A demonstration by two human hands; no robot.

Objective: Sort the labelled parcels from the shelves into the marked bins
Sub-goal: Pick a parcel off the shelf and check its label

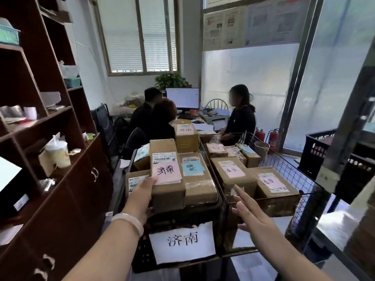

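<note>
While the left hand (pixel 140 196) grips the near left edge of a pink-labelled parcel (pixel 167 173) lying on top of other boxes in the black bin (pixel 182 222) with the white paper sign (pixel 182 242), the right hand (pixel 250 217) hovers splayed, fingers wide, holding nothing, over the near rim of the wire bin (pixel 304 191) beside it. More labelled boxes fill both bins.
</note>
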